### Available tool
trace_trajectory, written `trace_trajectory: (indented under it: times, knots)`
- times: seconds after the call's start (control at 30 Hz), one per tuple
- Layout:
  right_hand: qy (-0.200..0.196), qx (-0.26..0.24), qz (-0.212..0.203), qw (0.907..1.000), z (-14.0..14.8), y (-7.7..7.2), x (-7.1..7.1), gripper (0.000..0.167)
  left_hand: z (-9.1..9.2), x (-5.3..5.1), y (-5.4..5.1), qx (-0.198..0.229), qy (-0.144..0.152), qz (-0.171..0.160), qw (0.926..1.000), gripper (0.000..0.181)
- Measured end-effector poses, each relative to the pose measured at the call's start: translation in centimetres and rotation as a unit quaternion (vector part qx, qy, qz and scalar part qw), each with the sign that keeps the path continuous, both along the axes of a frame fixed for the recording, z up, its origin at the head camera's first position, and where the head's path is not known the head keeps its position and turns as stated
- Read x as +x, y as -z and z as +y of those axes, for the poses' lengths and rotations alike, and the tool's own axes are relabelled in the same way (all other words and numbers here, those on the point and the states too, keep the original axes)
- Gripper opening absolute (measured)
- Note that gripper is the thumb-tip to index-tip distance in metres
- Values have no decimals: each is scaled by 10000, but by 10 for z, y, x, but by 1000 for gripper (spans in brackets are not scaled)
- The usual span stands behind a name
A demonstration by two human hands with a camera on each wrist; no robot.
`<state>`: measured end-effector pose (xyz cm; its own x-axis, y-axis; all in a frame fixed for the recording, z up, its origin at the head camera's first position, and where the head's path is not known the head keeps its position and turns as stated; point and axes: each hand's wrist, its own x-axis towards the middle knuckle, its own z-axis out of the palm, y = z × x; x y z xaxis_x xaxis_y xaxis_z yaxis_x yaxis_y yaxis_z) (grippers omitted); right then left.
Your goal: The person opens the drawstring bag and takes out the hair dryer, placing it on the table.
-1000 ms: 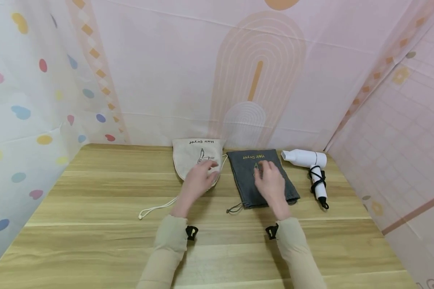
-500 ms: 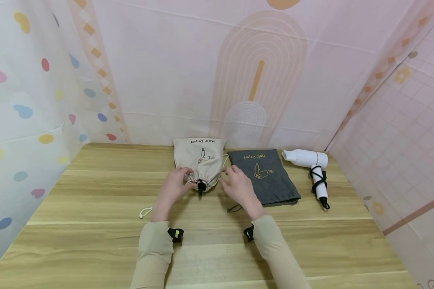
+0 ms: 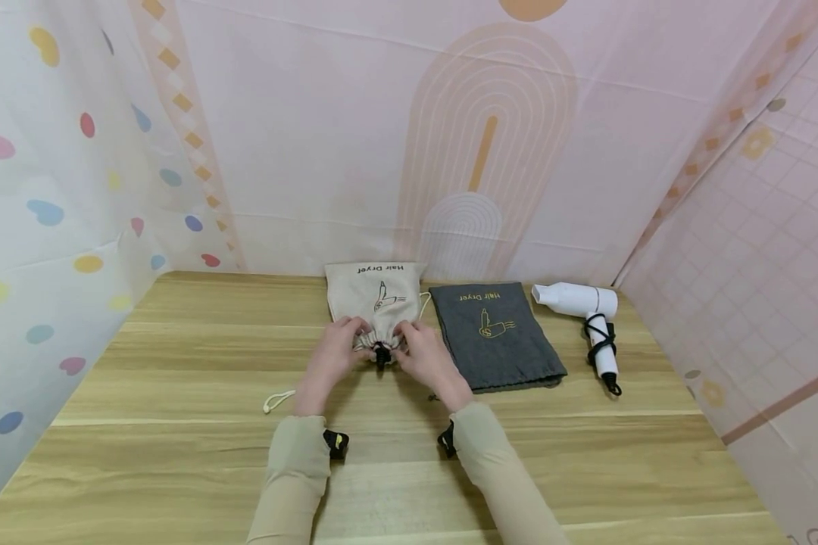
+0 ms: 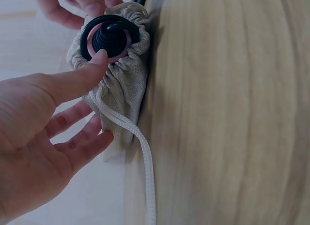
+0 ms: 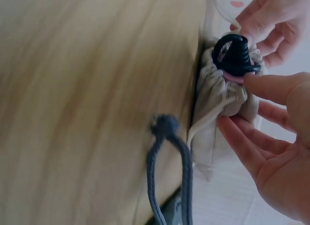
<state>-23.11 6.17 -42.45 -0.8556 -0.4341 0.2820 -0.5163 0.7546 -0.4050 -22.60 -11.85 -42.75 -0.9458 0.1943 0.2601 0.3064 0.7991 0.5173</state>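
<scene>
A beige drawstring bag with "Hair Dryer" printed on it lies at the back of the table, its mouth gathered toward the person. Out of that mouth pokes the black cord end of a hair dryer, with a pink ring at its base; the bag hides the rest. My left hand grips the gathered rim on the left side, thumb by the opening and fingers along the outside. Opposite it, my right hand pinches the rim from the right. A white drawstring trails from the bag.
Right of the beige bag a dark grey drawstring bag lies flat, its grey cord sticking out. Farther right is a white hair dryer with a black cord wound round its handle. Patterned curtains stand behind and at both sides.
From above the two bags, both hands have come down and moved left to the beige bag's mouth. The right hand has closed in on it, and both now hold its rim.
</scene>
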Motion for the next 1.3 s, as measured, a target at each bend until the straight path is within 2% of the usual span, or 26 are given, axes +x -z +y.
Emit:
trace_trajectory:
  times: [0.23,0.53,0.73,1.03,1.3]
  knots:
    - [121,225,-25,9997,-6,1,-3,21,1,-1,1,-69,-13,199,9998,29]
    - [-87,139,241,9996,-4,4,-5,11,0,0,3,-152,103,302,9994,24]
    - [-1,469,344,9983,-4,2,-5,10,0,1,4,-133,126,384,9991,23]
    - [203,748,641,9949,-2,1,-3,8,0,2,2,-208,8,250,9995,23]
    - [233,738,575,9953,1,2,-3,10,-2,2,3,-159,-137,34,9998,24]
